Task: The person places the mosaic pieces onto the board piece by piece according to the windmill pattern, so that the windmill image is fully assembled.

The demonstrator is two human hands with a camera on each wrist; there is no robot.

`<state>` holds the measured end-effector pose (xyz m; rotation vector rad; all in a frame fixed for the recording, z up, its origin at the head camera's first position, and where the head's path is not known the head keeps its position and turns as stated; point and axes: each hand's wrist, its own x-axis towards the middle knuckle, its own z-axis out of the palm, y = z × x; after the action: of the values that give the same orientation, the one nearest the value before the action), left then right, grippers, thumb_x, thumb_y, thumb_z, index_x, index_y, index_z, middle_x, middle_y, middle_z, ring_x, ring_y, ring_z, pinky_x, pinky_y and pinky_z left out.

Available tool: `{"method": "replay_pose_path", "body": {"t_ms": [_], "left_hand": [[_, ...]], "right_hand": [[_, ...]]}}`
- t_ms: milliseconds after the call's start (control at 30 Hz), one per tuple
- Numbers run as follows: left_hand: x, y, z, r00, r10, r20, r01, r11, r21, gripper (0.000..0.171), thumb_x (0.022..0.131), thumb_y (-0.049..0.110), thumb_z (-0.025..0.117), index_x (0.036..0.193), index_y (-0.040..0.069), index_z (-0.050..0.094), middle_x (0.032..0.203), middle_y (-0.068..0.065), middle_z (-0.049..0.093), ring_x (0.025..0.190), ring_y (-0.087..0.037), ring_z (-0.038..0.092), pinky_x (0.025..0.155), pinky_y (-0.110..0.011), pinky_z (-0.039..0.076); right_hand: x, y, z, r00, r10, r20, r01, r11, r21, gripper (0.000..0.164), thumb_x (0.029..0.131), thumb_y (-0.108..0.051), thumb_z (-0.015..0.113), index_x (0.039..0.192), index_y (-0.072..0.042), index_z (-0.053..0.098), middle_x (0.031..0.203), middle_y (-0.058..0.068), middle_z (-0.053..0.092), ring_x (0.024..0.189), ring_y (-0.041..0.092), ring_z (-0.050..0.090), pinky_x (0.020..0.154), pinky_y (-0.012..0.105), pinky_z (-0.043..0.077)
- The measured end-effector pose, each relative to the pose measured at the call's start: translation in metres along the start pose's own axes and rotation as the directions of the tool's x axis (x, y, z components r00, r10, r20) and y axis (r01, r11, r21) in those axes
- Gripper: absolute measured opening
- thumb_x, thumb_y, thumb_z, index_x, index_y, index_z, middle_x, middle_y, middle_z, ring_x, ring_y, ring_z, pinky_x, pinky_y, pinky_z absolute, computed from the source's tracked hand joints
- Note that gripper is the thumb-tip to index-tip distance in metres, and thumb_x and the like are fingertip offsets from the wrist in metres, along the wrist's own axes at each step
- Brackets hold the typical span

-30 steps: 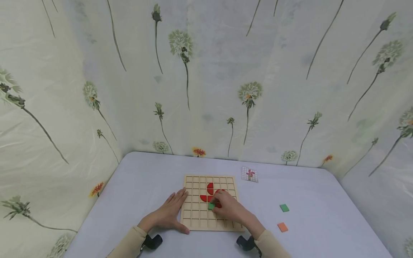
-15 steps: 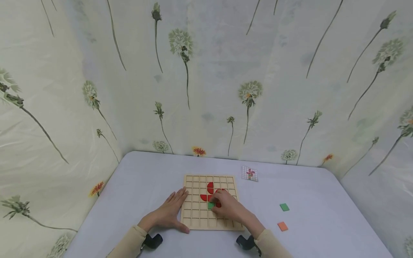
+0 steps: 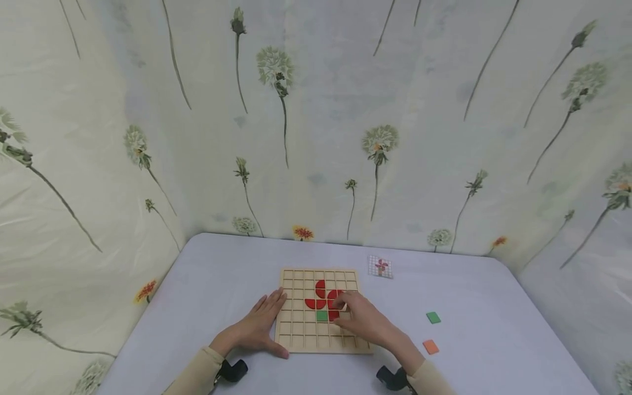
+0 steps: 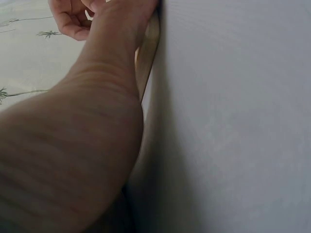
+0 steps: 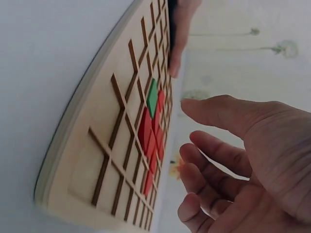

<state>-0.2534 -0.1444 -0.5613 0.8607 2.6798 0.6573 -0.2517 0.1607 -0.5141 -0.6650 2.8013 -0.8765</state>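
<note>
A wooden grid board (image 3: 296,343) lies on the table with several red curved pieces (image 3: 315,303) in its cells. One green square tile (image 3: 322,316) sits in a cell just below them; the right wrist view shows the same green tile (image 5: 152,97). My left hand (image 3: 257,326) rests spread along the board's left edge, fingertips touching it. Over the right half of the board is my right hand (image 3: 365,321), holding nothing. Its thumb and fingers stand apart in the right wrist view, and it hides some of the red pieces in the head view.
To the right of the board lie a loose green tile (image 3: 433,317) and an orange tile (image 3: 430,346). A small pattern card (image 3: 381,267) lies behind the board's right corner. A flower-printed curtain (image 3: 316,137) hangs behind the table.
My right hand has let go of the green tile, which stays in its cell, and has moved a little to the right. My left hand stays at the board's edge.
</note>
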Motion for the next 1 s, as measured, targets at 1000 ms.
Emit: {"method": "replay_pose_path", "body": {"t_ms": [1000], "left_hand": [[-0.001, 0.001, 0.0, 1.0, 0.004, -0.007, -0.004, 1.0, 0.008, 0.135, 0.062, 0.076, 0.071, 0.155, 0.004, 0.005, 0.164, -0.013, -0.001, 0.151, -0.027, 0.001, 0.123, -0.049, 0.005]], "right_hand": [[-0.124, 0.102, -0.093, 0.928, 0.234, 0.288, -0.29, 0.942, 0.168, 0.06, 0.075, -0.009, 0.078, 0.124, -0.002, 0.046, 0.126, 0.014, 0.046, 0.111, 0.032, 0.044, 0.075, 0.026, 0.049]]}}
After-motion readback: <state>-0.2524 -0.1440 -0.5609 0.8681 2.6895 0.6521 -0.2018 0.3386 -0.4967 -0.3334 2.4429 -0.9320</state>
